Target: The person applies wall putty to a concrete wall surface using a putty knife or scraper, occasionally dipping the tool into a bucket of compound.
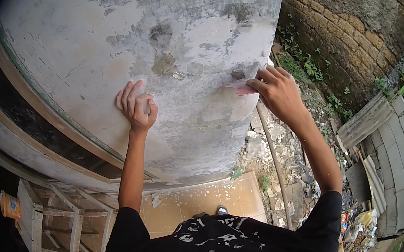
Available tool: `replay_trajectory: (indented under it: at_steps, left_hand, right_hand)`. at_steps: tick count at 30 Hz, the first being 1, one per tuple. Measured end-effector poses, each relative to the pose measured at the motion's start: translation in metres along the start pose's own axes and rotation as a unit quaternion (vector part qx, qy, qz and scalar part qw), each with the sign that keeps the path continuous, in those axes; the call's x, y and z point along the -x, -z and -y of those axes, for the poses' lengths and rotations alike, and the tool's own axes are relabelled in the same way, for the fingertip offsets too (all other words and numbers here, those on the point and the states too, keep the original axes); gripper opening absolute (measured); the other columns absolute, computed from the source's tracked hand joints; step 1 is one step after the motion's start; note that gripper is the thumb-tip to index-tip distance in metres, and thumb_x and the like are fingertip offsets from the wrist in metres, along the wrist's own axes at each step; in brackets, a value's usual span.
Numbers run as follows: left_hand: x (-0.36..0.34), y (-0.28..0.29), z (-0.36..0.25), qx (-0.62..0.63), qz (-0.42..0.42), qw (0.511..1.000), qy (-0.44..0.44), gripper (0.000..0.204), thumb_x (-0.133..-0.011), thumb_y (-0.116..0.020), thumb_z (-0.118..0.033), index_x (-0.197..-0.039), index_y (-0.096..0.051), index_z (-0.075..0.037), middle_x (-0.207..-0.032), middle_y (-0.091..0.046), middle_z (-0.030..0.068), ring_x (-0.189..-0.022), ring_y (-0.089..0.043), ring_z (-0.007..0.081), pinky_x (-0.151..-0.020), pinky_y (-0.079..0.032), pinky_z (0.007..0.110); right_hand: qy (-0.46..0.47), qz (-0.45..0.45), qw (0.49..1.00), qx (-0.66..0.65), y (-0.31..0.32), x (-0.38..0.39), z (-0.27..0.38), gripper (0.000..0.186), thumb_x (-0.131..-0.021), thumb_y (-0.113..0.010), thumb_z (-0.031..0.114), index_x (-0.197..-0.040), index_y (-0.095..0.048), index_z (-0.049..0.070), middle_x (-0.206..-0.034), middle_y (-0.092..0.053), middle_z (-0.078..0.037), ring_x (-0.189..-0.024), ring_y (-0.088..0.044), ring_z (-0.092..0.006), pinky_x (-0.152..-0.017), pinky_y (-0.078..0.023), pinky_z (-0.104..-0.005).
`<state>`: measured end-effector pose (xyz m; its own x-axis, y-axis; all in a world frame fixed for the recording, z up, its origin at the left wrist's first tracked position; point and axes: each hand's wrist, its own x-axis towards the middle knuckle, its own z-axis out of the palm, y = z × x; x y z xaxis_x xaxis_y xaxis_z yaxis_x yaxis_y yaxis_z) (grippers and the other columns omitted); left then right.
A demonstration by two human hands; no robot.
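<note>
A white-and-grey wall [189,106] with patchy, worn paint stands in front of me. My left hand [136,107] leans on it with bent fingers apart, and I see nothing held in it. At the wall's right edge, my right hand [278,92] is closed on a flat pinkish piece [241,88]. That thin piece lies against the wall face; its exact kind is not clear, and the fingers cover its right end.
A dark window with a wooden frame [62,102] runs along the left. Below stand a wooden ladder-like frame [77,232] and an orange bucket [10,205]. A pole [276,161] leans over rubble [260,149] on the right, beyond the tiled floor [197,199].
</note>
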<state>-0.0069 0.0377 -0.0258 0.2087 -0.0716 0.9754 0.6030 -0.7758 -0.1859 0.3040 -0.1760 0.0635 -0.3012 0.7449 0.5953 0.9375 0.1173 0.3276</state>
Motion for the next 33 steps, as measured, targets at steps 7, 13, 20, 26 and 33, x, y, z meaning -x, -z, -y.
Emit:
replay_trajectory:
  at_steps: [7,13,20,26,33]
  left_hand:
    - [0.001,0.001,0.002,0.009,0.008,1.000,-0.012,0.007,-0.090,-0.055,-0.021,-0.091,-0.059,-0.016,-0.127,-0.060,0.0092,-0.125,-0.051,0.0322,-0.108,-0.026,0.049]
    - [0.001,0.003,0.003,0.007,0.005,1.000,-0.014,0.006,-0.090,-0.054,-0.020,-0.091,-0.059,-0.016,-0.126,-0.060,0.0089,-0.125,-0.051,0.0319,-0.108,-0.026,0.048]
    - [0.000,0.002,0.001,0.008,0.004,1.000,-0.016,0.006,-0.090,-0.054,-0.020,-0.091,-0.059,-0.016,-0.127,-0.060,0.0086,-0.125,-0.051,0.0318,-0.107,-0.026,0.048]
    - [-0.002,0.000,-0.001,0.014,0.007,1.000,-0.011,0.006,-0.089,-0.054,-0.019,-0.092,-0.059,-0.016,-0.128,-0.059,0.0089,-0.126,-0.050,0.0320,-0.107,-0.026,0.048]
    - [-0.020,0.027,0.000,0.089,0.021,0.996,0.022,0.005,-0.086,-0.054,-0.013,-0.088,-0.059,-0.013,-0.126,-0.060,0.0102,-0.123,-0.052,0.0320,-0.104,-0.029,0.047]
  right_hand:
    - [-0.011,-0.081,0.996,0.028,0.006,-0.036,-0.008,0.015,-0.077,-0.061,0.006,-0.089,-0.069,0.011,-0.085,-0.061,-0.003,-0.084,-0.061,-0.0191,-0.074,-0.048,-0.0343]
    - [0.025,-0.216,0.975,0.035,0.015,-0.023,-0.002,0.030,-0.078,-0.062,0.016,-0.107,-0.069,0.011,-0.094,-0.060,-0.002,-0.088,-0.058,-0.0194,-0.080,-0.047,-0.0353]
    - [0.042,-0.078,0.996,0.010,-0.070,0.066,0.037,0.044,-0.082,-0.056,0.015,-0.124,-0.063,0.007,-0.105,-0.061,-0.004,-0.100,-0.056,-0.0210,-0.100,-0.042,-0.0401]
    - [-0.004,0.050,0.998,-0.032,-0.050,0.037,0.016,0.020,-0.079,-0.060,0.011,-0.097,-0.069,0.010,-0.094,-0.062,-0.002,-0.096,-0.058,-0.0195,-0.088,-0.046,-0.0346]
    - [-0.016,-0.214,0.977,-0.010,0.026,-0.032,0.023,0.039,-0.076,-0.063,0.004,-0.114,-0.068,0.010,-0.104,-0.063,-0.004,-0.094,-0.058,-0.0214,-0.082,-0.047,-0.0357]
